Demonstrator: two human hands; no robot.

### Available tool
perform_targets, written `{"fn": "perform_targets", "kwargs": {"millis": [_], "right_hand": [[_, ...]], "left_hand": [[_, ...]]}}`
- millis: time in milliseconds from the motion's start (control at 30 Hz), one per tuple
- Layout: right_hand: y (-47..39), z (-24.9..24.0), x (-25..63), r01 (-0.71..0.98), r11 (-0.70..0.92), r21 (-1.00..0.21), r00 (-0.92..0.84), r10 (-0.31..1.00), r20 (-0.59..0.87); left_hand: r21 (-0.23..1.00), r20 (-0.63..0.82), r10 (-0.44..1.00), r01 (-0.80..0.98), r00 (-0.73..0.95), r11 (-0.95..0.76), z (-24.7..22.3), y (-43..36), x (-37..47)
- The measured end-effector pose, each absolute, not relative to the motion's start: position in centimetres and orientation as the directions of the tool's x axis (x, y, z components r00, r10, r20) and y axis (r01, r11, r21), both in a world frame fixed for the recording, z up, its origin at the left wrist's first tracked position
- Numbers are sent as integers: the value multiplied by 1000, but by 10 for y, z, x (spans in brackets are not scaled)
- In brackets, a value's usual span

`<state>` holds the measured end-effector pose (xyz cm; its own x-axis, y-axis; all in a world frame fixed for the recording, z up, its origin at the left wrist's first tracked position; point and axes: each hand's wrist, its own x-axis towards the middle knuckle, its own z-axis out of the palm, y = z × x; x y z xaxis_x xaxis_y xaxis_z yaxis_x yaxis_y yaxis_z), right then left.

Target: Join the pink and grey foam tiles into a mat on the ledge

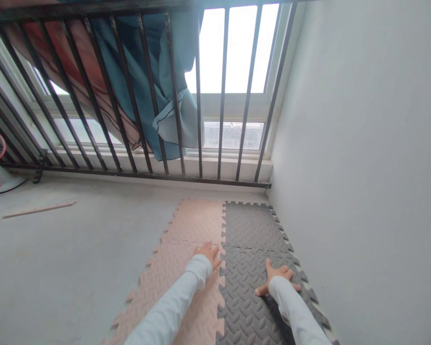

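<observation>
On the pale floor (75,258) beside a white wall (362,167), we press our left hand (209,255), fingers spread, onto the pink foam tiles (197,220), near their toothed seam with the grey foam tiles (253,223). We lay our right hand (279,278) on the grey tiles, its thumb and fingers wide apart, nearer the wall; both hands are empty. The two colours lie side by side, the grey strip between the pink one and the wall. Ahead of us, red and blue cloth (192,120) hangs behind a dark metal railing (147,176), before a bright window (211,52). To our left, a thin stick (39,210) lies near a fan (7,184)
</observation>
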<state>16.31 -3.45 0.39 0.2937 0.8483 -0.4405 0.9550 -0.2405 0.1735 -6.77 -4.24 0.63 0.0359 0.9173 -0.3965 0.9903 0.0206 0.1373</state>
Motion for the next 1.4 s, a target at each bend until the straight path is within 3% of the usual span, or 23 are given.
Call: {"fn": "perform_targets", "kwargs": {"millis": [267, 800, 1200, 1400], "right_hand": [[-36, -2, 165, 960, -242, 138, 278, 872, -404], [-26, 9, 150, 949, -275, 158, 317, 812, -491], [-16, 13, 143, 979, -86, 185, 176, 818, -548], [-19, 17, 144, 994, 5, 112, 54, 852, -520]], "left_hand": [[96, -487, 873, 995, 31, 18, 22, -36, -58], [143, -432, 901, 990, 44, 20, 8, -39, -64], [158, -444, 896, 985, 10, 67, 8, -38, -61], [156, -434, 901, 986, 17, 57, 10, -40, -60]]}}
